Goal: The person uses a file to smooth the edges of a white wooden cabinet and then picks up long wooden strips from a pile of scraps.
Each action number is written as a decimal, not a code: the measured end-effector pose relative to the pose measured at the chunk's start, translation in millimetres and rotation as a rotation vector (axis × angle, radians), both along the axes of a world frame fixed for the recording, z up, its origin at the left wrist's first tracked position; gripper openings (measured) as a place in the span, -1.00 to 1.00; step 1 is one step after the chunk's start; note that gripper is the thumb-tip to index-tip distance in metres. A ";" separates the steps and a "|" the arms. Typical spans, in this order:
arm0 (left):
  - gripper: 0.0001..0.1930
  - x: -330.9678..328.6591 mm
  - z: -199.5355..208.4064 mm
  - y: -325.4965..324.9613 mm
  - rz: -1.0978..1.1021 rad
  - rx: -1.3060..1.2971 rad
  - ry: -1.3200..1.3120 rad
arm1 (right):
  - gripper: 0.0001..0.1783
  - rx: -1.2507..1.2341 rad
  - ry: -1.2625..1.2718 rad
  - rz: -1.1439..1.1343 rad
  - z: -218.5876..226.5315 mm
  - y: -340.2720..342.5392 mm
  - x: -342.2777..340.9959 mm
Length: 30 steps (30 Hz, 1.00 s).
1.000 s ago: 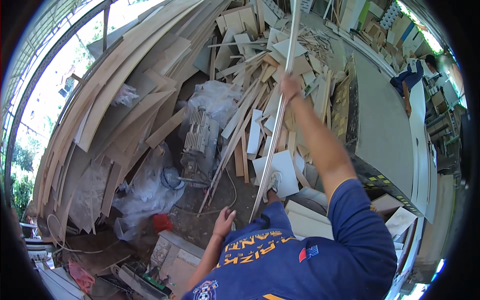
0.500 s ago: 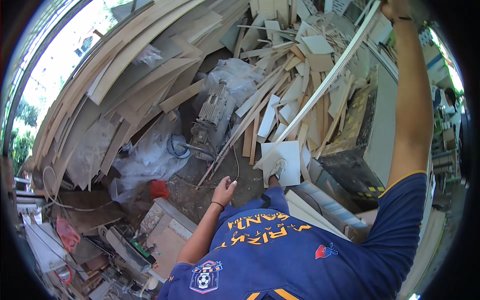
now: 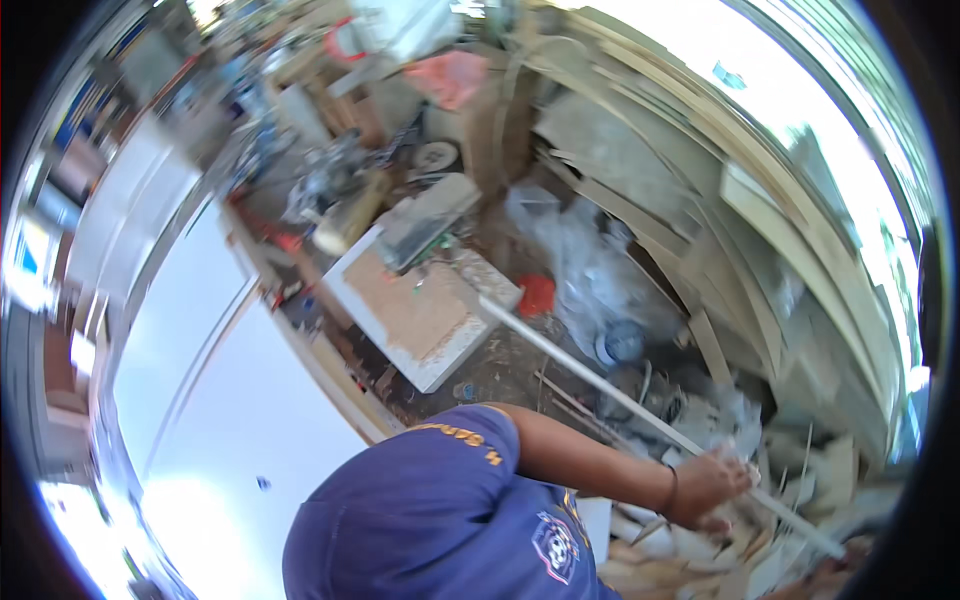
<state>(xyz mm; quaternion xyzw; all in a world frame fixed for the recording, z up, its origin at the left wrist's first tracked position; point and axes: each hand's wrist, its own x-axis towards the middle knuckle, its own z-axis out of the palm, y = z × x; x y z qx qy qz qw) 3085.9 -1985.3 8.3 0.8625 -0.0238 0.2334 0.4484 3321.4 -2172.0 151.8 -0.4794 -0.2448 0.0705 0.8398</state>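
One broad white panel (image 3: 250,400) fills the left side of your view, with your blue-shirted shoulder just in front of its lower end. Opposite, a stack of boards (image 3: 760,260) bends along the right rim, and wood offcuts (image 3: 690,550) lie heaped below it. Your long pale strip (image 3: 608,386) slants across the middle, one end by the corner of a brown-faced board (image 3: 410,300) with white edges, the other down at the lower right. Crumpled clear plastic (image 3: 575,265) lies between that board and the stack. Your left arm reaches to the right, its left hand (image 3: 708,488) on the strip toward the lower end; blur hides the fingers, so you can't tell whether they close fully round it. Past that, a skin-toned smudge by the strip's end looks like your right hand (image 3: 832,575), too blurred to tell its grip. Smaller still, a red piece (image 3: 537,295) sits beside the plastic, and a dark band (image 3: 672,490) circles your left wrist.
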 end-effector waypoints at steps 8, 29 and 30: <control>-0.50 -22.4 -13.3 59.7 0.399 0.328 0.162 | -0.63 -0.137 0.113 0.388 -178.3 91.9 -118.1; -0.41 -125.5 -65.2 117.4 0.282 0.645 0.955 | -0.89 -1.275 -0.999 0.289 -277.8 -104.2 -7.5; -0.40 -101.5 -66.0 100.0 0.238 0.653 0.873 | -0.86 -1.304 -0.966 0.325 -258.2 -97.0 -16.4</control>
